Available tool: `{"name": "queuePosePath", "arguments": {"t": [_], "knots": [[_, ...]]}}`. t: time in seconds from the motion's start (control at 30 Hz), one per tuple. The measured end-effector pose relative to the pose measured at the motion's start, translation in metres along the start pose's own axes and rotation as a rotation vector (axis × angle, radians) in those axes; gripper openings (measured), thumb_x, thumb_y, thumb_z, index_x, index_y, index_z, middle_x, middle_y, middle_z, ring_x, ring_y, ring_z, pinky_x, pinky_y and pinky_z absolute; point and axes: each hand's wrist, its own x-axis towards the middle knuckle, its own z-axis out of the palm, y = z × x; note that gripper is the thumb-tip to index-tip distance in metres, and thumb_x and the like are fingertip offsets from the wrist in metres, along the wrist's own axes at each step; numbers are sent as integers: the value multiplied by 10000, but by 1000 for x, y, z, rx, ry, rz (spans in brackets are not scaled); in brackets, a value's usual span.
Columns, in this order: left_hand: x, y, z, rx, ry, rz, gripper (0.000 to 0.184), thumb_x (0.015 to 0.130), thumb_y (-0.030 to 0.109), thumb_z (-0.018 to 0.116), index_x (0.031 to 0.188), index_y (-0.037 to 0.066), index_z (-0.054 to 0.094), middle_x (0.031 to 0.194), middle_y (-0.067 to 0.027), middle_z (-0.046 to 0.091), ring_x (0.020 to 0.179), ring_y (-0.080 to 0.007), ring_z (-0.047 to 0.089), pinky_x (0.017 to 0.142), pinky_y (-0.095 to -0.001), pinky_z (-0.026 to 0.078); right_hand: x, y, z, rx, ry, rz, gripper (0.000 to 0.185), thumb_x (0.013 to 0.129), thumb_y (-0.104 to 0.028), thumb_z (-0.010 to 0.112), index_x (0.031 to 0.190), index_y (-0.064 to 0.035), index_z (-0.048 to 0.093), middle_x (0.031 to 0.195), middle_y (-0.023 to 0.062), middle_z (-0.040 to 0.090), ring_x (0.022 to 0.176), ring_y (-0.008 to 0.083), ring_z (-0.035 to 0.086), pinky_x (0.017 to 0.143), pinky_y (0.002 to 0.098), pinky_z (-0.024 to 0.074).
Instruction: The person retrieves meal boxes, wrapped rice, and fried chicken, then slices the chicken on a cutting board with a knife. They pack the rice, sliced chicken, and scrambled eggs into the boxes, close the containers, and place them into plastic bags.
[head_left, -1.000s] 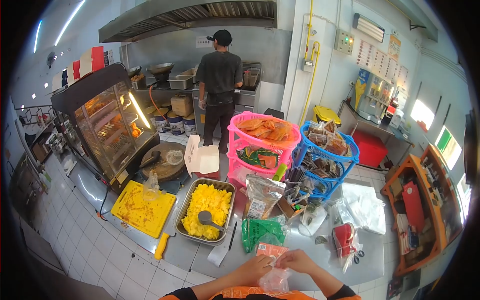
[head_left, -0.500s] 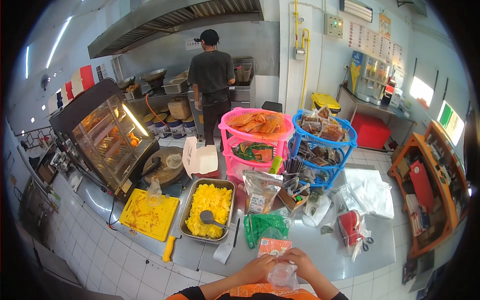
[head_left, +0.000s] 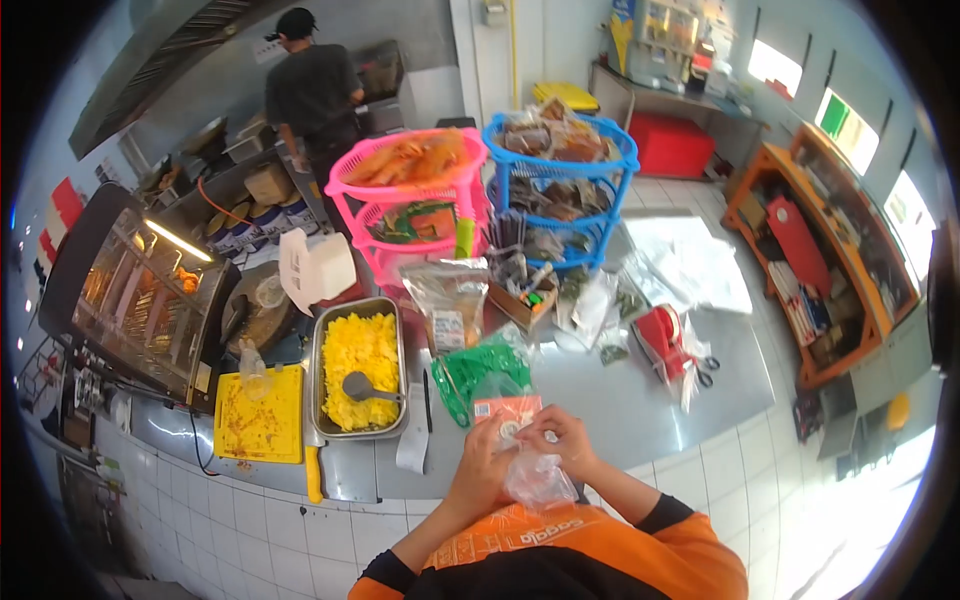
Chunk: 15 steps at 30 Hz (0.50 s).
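Note:
Near the front edge of the steel table, my left hand (head_left: 484,458) and my right hand (head_left: 562,440) meet at a clear plastic bag (head_left: 538,480). Both have their fingers closed on its gathered upper part. The bag's loose end hangs over my orange clothing. An orange-and-white packet (head_left: 508,408) lies just beyond my fingers, partly under clear plastic. Behind it is a green plastic bag (head_left: 470,375). To the left, a metal tray (head_left: 403,375) holds yellow food (head_left: 352,350) with a grey scoop (head_left: 357,386) in it.
Yellow cutting board (head_left: 262,430) and yellow-handled knife (head_left: 314,475) at left, beside a glass food warmer (head_left: 140,280). Pink (head_left: 400,225) and blue (head_left: 560,200) basket racks stand behind. Scissors (head_left: 708,371) and white bags (head_left: 690,260) lie right. Another person (head_left: 312,95) stands at the back.
The view has turned right and tilted down, so the scene sits further left and more of my clothing shows. My hands remain together on the clear bag.

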Motion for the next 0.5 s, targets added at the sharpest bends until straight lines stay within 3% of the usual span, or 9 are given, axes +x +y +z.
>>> {"name": "queuePosePath", "arguments": {"t": [0.03, 0.1, 0.13, 0.2, 0.33, 0.5], "knots": [[-1, -1, -1, -56, -14, -26, 611, 587, 306, 803, 1069, -21, 617, 1294, -200, 484, 1198, -400, 443, 1016, -460, 388, -4, 0, 0, -110, -36, -7, 134, 775, -73, 745, 887, -40, 680, 815, 74, 622, 703, 201, 600, 673, 301, 488], [-3, -2, 0, -98, -55, -31, 518, 622, 242, 779, 1051, -12, 639, 1245, -196, 512, 1154, -398, 487, 981, -445, 414, -3, -4, 2, -322, -130, -32, 149, 758, -69, 751, 895, -56, 692, 864, 80, 609, 724, 210, 577, 667, 310, 467], [-3, -2, -1, -119, -73, -36, 473, 639, 210, 767, 1042, -8, 650, 1220, -194, 526, 1131, -397, 509, 964, -437, 427, -2, -5, 2, -269, -78, -190, 139, 741, -75, 758, 866, -63, 700, 914, 96, 600, 761, 228, 552, 664, 328, 445], [3, 5, -11, -236, -155, -51, 582, 595, 226, 799, 1077, -28, 595, 1112, -166, 550, 1061, -371, 528, 908, -426, 442, -1, -3, -5, -435, -51, -238, 136, 737, -34, 772, 858, -72, 724, 946, 73, 569, 773, 176, 551, 687, 301, 456], [-3, -10, 7, -165, -118, -19, 509, 582, 171, 785, 1016, -26, 608, 1037, -152, 577, 1005, -356, 561, 862, -411, 470, 2, -11, -21, -322, -173, -118, 100, 761, -79, 747, 858, -65, 728, 843, 78, 646, 781, 211, 605, 716, 318, 480], [-6, -12, 13, -96, -76, -13, 340, 670, 83, 692, 984, -20, 616, 1002, -133, 582, 971, -318, 588, 823, -373, 499, -5, -5, -64, -350, -105, 92, 117, 786, -107, 747, 890, -55, 733, 838, 70, 693, 742, 157, 612, 706, 299, 484]]}}
